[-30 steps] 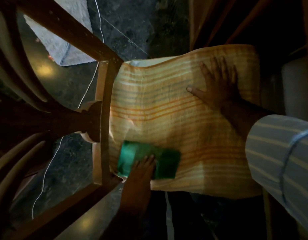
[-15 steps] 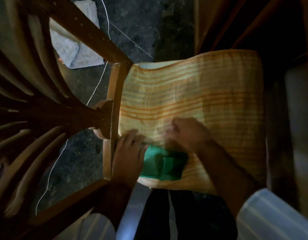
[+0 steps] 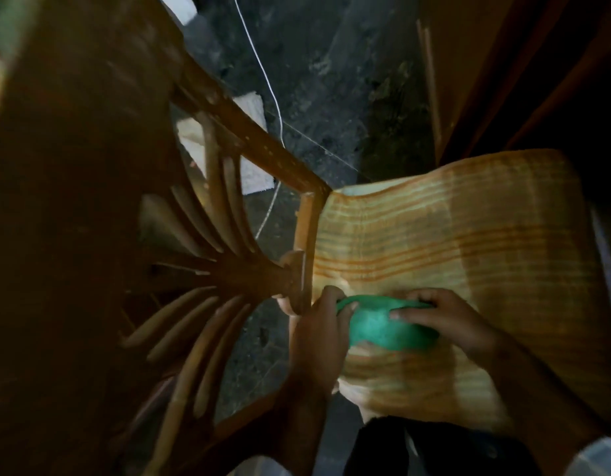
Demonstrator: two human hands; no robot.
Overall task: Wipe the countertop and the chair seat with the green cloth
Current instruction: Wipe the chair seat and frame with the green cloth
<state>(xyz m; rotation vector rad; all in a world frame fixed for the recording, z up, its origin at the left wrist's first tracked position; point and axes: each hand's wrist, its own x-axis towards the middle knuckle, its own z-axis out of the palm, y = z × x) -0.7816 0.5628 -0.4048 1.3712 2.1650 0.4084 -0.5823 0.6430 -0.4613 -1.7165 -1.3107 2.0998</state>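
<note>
The green cloth [image 3: 383,326] is bunched up just over the near left part of the chair seat [image 3: 469,242], which has an orange and yellow striped cover. My left hand [image 3: 319,341] grips the cloth's left edge, close to the wooden backrest post. From the right, my right hand [image 3: 445,317] pinches the cloth's top right edge with curled fingers. Both hands hold the cloth between them, and it looks lifted and folded into a rounded shape. The countertop is not in view.
The wooden chair backrest [image 3: 201,269] with curved spindles fills the left side. A white cord [image 3: 263,70] and a pale rag [image 3: 252,146] lie on the dark floor behind the chair. Dark wooden furniture [image 3: 503,80] stands at the upper right.
My right hand left the far part of the seat and came to the cloth. Both hands gathered the flat cloth into a bunch. The camera view shifted right and down.
</note>
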